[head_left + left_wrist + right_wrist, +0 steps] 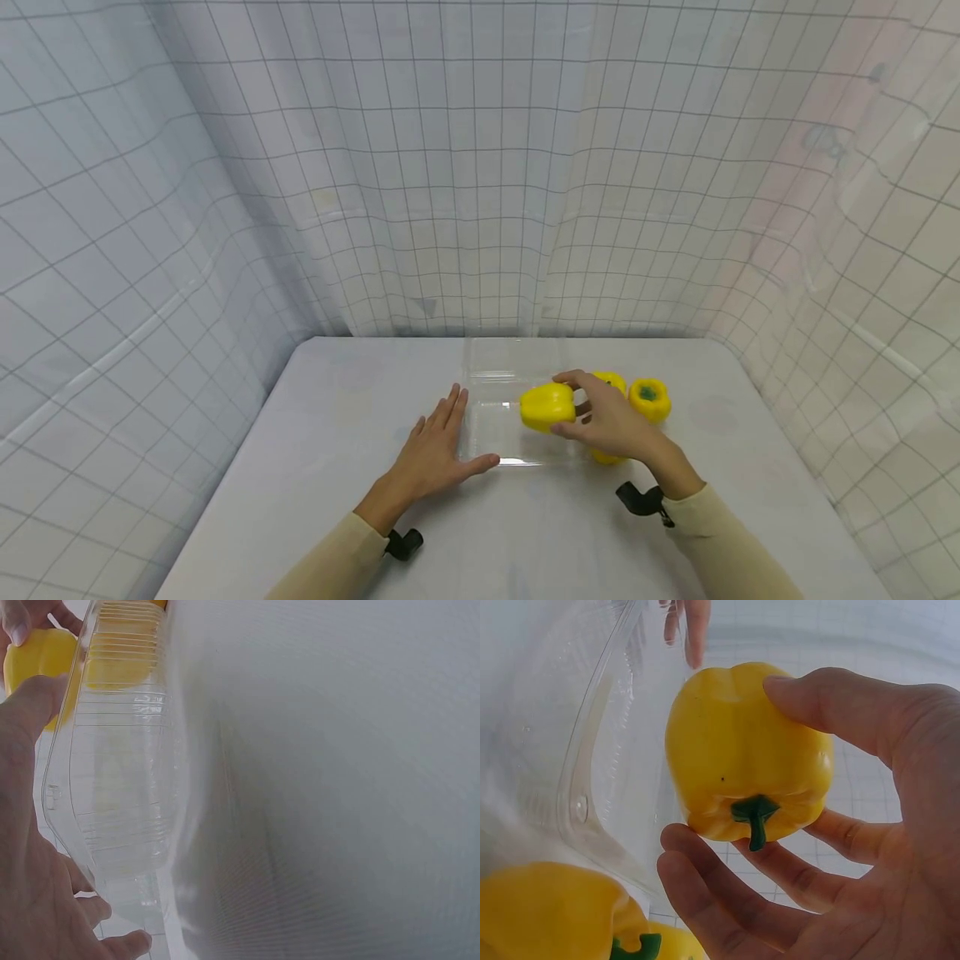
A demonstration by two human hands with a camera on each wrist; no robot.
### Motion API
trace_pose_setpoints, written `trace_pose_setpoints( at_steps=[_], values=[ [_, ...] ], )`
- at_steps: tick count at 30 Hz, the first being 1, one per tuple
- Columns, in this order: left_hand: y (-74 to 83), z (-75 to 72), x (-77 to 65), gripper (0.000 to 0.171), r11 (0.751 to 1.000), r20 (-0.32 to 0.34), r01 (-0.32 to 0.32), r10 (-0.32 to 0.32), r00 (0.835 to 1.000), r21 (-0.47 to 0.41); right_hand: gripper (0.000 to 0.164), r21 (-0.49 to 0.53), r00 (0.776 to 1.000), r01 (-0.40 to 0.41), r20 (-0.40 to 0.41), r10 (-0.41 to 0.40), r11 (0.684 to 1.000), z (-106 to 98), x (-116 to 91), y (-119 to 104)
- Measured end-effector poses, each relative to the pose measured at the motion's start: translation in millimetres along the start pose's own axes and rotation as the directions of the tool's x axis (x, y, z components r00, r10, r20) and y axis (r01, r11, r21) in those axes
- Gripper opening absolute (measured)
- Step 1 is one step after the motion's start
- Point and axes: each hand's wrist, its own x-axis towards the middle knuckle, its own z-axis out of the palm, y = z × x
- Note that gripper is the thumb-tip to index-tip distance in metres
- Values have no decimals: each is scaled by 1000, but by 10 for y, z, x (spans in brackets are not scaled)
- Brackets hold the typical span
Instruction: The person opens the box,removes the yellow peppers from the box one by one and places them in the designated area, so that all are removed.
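My right hand [611, 417] holds a yellow bell pepper [547, 407] between thumb and fingers, over a clear plastic clamshell box [491, 433]. In the right wrist view the pepper's green stem [757, 817] faces the palm. My left hand [435, 454] lies at the box's left side with fingers straight and thumb spread along the near edge; the left wrist view shows it beside the clear wall [120, 780]. Beyond the right hand sit more yellow peppers [649, 400], one partly hidden behind the fingers and another [606, 457] below the hand.
The box's raised clear lid [513, 357] stands at its far side. A white table [337, 433] carries everything, with a white grid-patterned curtain [480, 167] around its back and sides. Black wrist cameras [639, 498] are strapped to both wrists.
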Motion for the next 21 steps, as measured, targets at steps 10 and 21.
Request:
trace_pose_setpoints(
  at_steps=[10, 21],
  values=[
    [-1, 21, 5, 131, 1000, -9, -9, 9, 1000, 5, 77, -18, 1000, -3, -30, 3, 1000, -57, -76, 15],
    [2, 16, 2, 131, 1000, -11, -9, 9, 1000, 5, 78, -1, 999, -8, -45, 7, 1000, -168, -144, 23]
  ],
)
